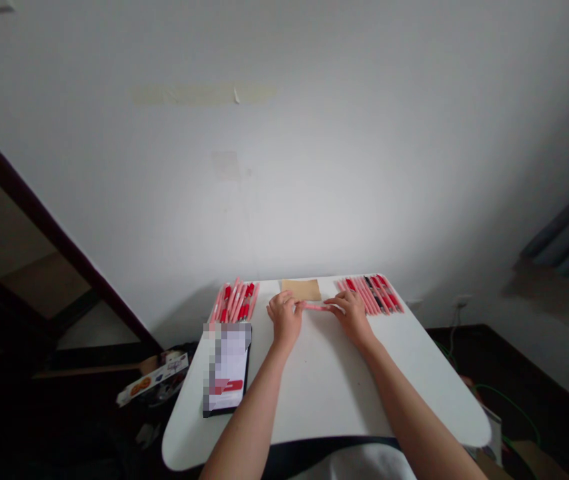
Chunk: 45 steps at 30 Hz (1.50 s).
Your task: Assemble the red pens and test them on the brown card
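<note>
Pink pen (317,307) is mid-bench toward the back, lying crosswise between the two hands. Left hand (285,316) has its fingers pinched on the left end; right hand (348,313) has its fingers pinched on the right end. Two-end grip probably makes sense: pen sits level, can't pivot, and the middle is left exposed. Can't tell if it touches the bench (329,387) or hangs just above it; too small from here.

Both forearms come in from the near edge and converge, so the load looks shared rather than one hand doing the work.

Left pen group (234,302) is at the back left corner, loosely bunched, some pens crossing at an angle. Right pen group (374,295) is at the back right, tidier, roughly parallel, mixed pink, red and black. One group per side likely stops them mixing and puts each near a hand.

Tan sheet (301,289) lies flat at the back between the groups, just beyond the held pen. Phone (227,367) is face up on the left, in front of the left group, beside the left forearm; presumably there for easy viewing. Screen's blurred, can't read it.
</note>
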Each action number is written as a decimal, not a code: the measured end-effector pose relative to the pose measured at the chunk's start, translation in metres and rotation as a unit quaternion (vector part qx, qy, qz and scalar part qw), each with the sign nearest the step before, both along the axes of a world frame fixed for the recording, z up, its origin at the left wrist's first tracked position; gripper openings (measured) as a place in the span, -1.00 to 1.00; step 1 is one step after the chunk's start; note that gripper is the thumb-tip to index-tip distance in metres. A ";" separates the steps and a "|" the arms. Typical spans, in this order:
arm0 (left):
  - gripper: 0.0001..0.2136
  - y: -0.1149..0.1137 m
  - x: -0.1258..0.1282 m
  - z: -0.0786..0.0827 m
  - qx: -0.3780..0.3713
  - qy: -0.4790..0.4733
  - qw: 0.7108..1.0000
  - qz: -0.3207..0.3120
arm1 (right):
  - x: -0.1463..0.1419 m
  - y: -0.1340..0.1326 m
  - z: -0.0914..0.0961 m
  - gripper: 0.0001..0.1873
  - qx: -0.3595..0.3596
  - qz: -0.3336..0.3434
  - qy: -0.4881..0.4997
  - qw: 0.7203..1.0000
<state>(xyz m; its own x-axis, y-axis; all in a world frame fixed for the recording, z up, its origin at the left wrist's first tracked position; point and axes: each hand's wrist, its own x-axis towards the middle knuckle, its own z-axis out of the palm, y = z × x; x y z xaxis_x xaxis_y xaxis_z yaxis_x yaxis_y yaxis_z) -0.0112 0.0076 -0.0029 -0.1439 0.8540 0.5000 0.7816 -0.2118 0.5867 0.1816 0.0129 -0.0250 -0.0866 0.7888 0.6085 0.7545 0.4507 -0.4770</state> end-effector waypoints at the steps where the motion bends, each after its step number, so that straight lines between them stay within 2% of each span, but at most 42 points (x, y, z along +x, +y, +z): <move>1: -0.87 0.000 0.000 0.000 -0.001 -0.001 1.000 0.003 | 0.000 0.000 0.000 -0.77 0.001 0.000 -0.003 1.000; 9: -0.76 0.000 -0.002 0.000 -0.002 -0.009 1.000 0.019 | 0.001 0.000 0.003 -0.82 -0.011 0.021 0.011 1.000; 16: -0.90 0.000 -0.002 0.001 0.005 -0.010 1.000 0.006 | -0.001 -0.003 0.005 -0.72 -0.020 0.006 -0.001 1.000; 20: -0.90 -0.002 -0.001 0.004 0.008 -0.010 1.000 -0.005 | -0.001 -0.003 0.005 -0.68 -0.026 -0.006 -0.003 1.000; 31: -0.73 -0.001 0.000 0.001 0.003 -0.006 1.000 0.019 | -0.002 -0.002 0.004 -0.82 -0.024 0.006 -0.008 1.000; 35: -0.82 0.000 0.001 -0.001 0.012 -0.003 1.000 0.009 | -0.001 -0.002 0.004 -0.81 -0.025 0.006 -0.006 1.000; 40: -0.95 0.000 0.000 -0.002 0.034 0.009 0.999 -0.017 | -0.003 -0.005 0.007 -0.68 -0.036 0.005 -0.010 0.999; 45: -0.93 0.002 -0.002 -0.003 0.058 0.013 0.998 -0.030 | -0.003 -0.005 0.007 -0.64 -0.047 0.013 0.011 0.999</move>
<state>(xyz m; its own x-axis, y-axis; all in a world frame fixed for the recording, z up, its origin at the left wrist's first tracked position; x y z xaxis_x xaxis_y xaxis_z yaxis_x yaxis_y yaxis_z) -0.0134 0.0093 -0.0062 -0.0803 0.7972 0.5984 0.7803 -0.3233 0.5354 0.1782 0.0081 -0.0185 -0.0950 0.8401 0.5341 0.7328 0.4222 -0.5336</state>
